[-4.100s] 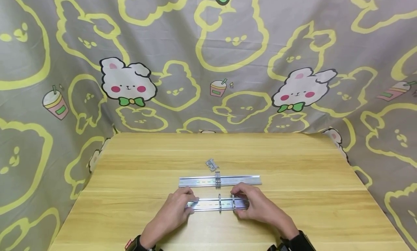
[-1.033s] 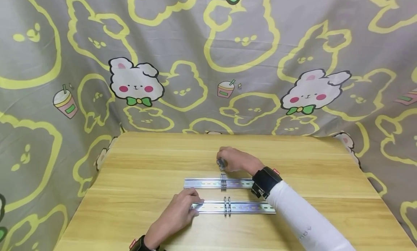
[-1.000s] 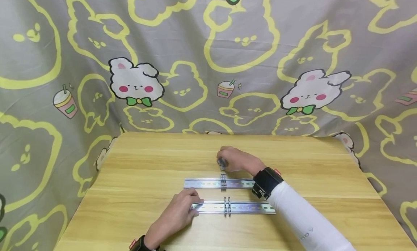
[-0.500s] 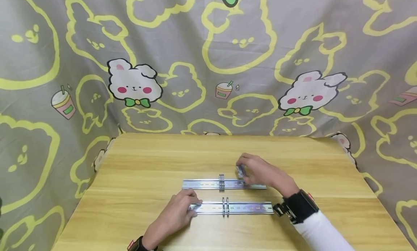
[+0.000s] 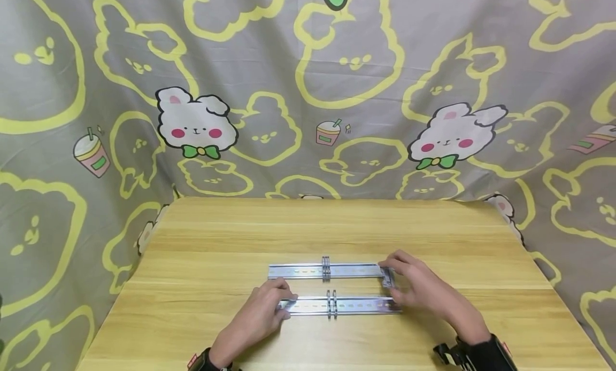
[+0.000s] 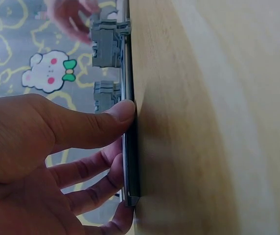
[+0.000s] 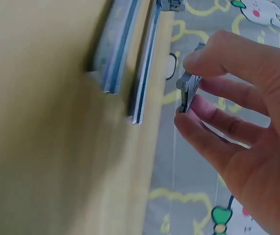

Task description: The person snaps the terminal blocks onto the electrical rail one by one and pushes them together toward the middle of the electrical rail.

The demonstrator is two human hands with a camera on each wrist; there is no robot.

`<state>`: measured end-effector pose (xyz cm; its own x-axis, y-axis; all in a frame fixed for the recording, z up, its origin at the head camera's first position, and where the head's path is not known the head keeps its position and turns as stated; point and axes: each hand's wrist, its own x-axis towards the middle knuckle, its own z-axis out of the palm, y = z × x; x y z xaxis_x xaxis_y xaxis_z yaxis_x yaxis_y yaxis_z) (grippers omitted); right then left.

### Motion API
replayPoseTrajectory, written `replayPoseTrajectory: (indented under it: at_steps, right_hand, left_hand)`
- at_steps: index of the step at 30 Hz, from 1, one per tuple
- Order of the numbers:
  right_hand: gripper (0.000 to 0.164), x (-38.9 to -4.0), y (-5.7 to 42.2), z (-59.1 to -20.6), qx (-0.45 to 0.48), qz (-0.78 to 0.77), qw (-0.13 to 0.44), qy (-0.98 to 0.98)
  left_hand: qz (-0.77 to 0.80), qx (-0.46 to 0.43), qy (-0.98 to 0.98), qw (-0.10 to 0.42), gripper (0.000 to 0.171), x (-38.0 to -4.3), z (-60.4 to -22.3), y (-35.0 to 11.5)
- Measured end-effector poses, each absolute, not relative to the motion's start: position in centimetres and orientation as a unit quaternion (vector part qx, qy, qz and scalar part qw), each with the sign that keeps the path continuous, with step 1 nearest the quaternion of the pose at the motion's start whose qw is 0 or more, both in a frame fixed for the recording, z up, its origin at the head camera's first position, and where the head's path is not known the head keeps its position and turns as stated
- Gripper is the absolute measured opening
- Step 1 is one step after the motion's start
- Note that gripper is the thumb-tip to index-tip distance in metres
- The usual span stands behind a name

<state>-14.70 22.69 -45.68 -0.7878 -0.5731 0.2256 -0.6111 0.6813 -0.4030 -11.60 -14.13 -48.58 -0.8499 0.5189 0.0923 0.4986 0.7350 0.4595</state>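
Two slotted metal DIN rails lie parallel on the table. My left hand [image 5: 262, 309] grips the left end of the near rail [image 5: 361, 306], thumb on one edge and fingers on the other. Two thin grey plastic rail clips [image 5: 332, 304] stand across its middle; in the left wrist view a grey clip [image 6: 105, 44] juts up from the rail. My right hand [image 5: 421, 288] pinches another grey clip [image 7: 189, 90] between thumb and fingertips, above the rails' right ends. The far rail [image 5: 289, 271] carries several clips [image 5: 326, 268] side by side near its middle.
The wooden table [image 5: 216, 237] extends around the rails. A grey curtain [image 5: 269, 66] with yellow outlines and rabbit faces hangs behind it and at both sides.
My right hand has picked up the loose clip from behind the far rail and carried it right and toward me. Earlier it was at the near rail's second clip. My left hand keeps its grip.
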Motion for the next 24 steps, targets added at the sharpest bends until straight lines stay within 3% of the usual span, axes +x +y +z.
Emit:
replayPoseTrajectory:
  at_steps: [12, 18, 24]
  right_hand:
    - [0.056, -12.0, 25.4, -48.2, 0.287, 0.378, 0.039, -0.879]
    - [0.064, -11.9, 26.2, -48.6, 0.297, 0.434, -0.014, -0.85]
    - [0.059, -11.8, 26.7, -49.3, 0.263, 0.448, -0.053, -0.853]
  left_hand:
    - [0.236, 0.275, 0.932, 0.021, 0.026, -11.7, -48.4, -14.1]
    - [0.238, 0.276, 0.931, 0.022, 0.026, -11.7, -48.4, -14.0]
    - [0.237, 0.279, 0.93, 0.021, 0.027, -11.6, -48.5, -14.0]
